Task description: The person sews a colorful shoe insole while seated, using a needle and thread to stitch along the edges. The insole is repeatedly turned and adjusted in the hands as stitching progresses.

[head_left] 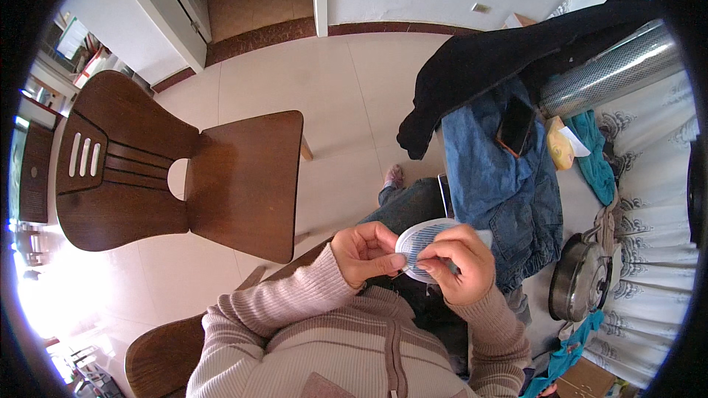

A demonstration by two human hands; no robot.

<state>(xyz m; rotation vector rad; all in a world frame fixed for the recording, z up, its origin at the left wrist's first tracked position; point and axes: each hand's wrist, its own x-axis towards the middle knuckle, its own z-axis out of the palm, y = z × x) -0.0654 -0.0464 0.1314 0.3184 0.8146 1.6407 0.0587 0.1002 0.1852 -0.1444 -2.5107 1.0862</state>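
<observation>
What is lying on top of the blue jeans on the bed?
A dark phone lies on the blue jeans, and a black garment drapes over their top end. Whatever is beneath the jeans is covered.

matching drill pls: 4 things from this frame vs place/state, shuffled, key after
Things:
1. disc
2. chair
3. phone
4. pot

Places/states:
A. lying on the jeans
B. held between the left hand and the right hand
C. standing on the floor, nothing on its seat
D. low at the right, beside the patterned cloth

Pairs: 1-B, 2-C, 3-A, 4-D
</observation>
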